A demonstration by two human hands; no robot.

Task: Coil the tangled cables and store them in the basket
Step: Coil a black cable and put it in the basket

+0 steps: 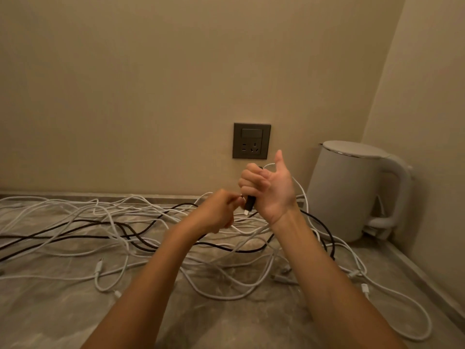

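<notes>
The cables (130, 238) sprawl over the worktop (63, 313) beneath and left of your right grip (266, 190). The socket (251, 141) is on the wall (151, 96) behind it, the kettle (352, 192) to its right.

Tangled white cables (97, 270) crossed by a black cable (236, 250) on a grey, marble-veined bench (63, 311). Plug (249, 204): black body, white tip. Wall (176, 71) plain beige; socket plate (251, 141) dark grey; kettle (339, 192) off-white.

no readable text, labels or numbers anywhere
</notes>
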